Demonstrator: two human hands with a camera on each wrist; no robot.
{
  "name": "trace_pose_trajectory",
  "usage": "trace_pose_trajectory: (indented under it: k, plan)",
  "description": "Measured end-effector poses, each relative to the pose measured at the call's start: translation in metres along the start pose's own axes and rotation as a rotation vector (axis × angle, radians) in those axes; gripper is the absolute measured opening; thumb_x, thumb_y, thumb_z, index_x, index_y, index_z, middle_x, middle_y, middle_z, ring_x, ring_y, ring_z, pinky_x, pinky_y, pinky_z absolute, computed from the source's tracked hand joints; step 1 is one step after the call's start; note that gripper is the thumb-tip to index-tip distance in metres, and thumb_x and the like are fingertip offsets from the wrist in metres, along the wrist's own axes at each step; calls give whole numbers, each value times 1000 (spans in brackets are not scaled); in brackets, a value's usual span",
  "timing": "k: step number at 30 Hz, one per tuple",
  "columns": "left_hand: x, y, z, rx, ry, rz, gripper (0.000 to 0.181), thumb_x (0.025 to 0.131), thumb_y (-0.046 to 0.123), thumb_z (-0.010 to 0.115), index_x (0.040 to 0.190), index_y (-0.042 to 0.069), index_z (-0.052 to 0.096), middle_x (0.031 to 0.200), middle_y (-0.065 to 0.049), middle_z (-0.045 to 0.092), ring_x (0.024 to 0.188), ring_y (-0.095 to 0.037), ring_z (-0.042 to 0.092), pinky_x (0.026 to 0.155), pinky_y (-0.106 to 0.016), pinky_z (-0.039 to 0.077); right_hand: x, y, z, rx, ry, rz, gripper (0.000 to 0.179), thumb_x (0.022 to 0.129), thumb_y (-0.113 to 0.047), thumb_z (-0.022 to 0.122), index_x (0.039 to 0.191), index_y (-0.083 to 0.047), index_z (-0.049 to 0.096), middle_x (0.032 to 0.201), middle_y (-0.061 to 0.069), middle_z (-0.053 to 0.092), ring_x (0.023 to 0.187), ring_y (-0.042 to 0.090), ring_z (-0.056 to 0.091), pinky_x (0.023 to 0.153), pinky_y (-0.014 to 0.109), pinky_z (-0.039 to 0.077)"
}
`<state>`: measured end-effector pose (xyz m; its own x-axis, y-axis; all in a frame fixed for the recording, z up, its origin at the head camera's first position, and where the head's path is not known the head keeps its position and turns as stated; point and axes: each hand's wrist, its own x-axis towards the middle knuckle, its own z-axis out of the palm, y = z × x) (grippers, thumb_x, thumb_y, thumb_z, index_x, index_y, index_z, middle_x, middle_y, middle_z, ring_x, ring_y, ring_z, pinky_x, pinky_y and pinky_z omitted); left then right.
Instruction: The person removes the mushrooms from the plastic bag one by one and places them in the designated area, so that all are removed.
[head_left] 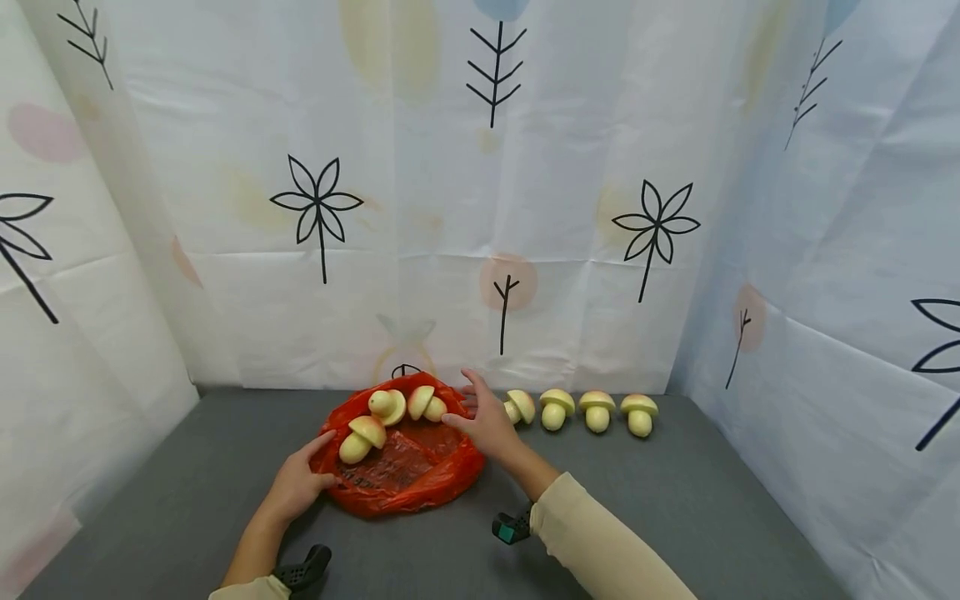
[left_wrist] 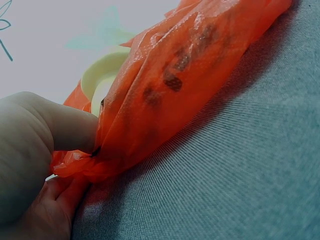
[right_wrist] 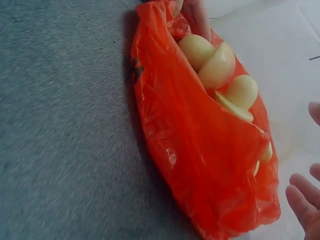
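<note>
A red plastic bag (head_left: 408,500) lies with its mouth spread wide. Inside it are three toy mushrooms (head_left: 362,440) with pale stems and yellowish caps blushed with pink. At the bag's left edge, my left hand (head_left: 296,485) pinches the plastic, the thumb (left_wrist: 75,127) along the rim and the fingers low on the other side. Over the bag's right rear rim, my right hand (head_left: 489,422) has its fingers spread and holds nothing. The right wrist view shows those fingers (right_wrist: 302,200) apart from the bag's edge.
To the right of the bag, several more toy mushrooms (head_left: 597,412) stand in a row near the back of the dark grey table (head_left: 660,508). The nearest one is partly behind my right hand. Pale printed cloth (head_left: 420,200) walls the table at the back and sides.
</note>
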<state>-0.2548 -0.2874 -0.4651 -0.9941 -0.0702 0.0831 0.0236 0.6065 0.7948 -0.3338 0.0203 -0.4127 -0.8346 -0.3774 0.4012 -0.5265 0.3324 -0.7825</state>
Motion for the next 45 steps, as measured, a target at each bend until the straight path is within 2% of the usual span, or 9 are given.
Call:
trace_pose_trajectory:
  k: [9,17,25,29,36,45]
  plan:
    - [-1,-2,1,-7,11,2,77,74,-2,68,146,-2,38,143,-37,35,129,-51,34,103,-63,30,13,6,16,-67,-115,72,80,88,-22,72,153,-15,27,134,19,53,118,34,55,92,48,47]
    - [0,0,0,-6,18,0,77,74,-3,68,145,-2,39,142,-37,36,129,-51,35,103,-62,30,30,8,28,-347,-156,74,77,88,-19,72,152,-13,30,134,14,55,122,31,52,99,46,43]
    - [-1,1,1,-28,27,-5,78,73,-4,68,146,-2,39,143,-37,35,131,-50,34,104,-61,30,42,15,36,-459,-203,56,77,85,-18,75,150,-13,36,140,12,50,127,30,48,102,45,40]
    - [-1,0,1,-35,21,-6,79,73,-4,68,146,-1,39,144,-36,35,131,-49,33,104,-61,30,44,17,37,-529,-252,70,75,86,-19,74,151,-19,38,143,7,49,129,28,46,103,43,40]
    - [-1,-1,2,-32,23,-11,79,73,-4,68,146,0,39,144,-36,34,132,-50,31,104,-62,29,43,14,36,-606,-341,84,78,85,-23,75,152,-27,36,140,8,50,126,30,47,102,46,41]
    - [0,0,2,-18,22,-11,79,74,-4,67,147,-1,38,144,-36,34,133,-50,31,104,-62,28,41,14,35,-582,-309,66,66,84,-16,75,142,-25,46,128,8,58,118,30,53,96,45,45]
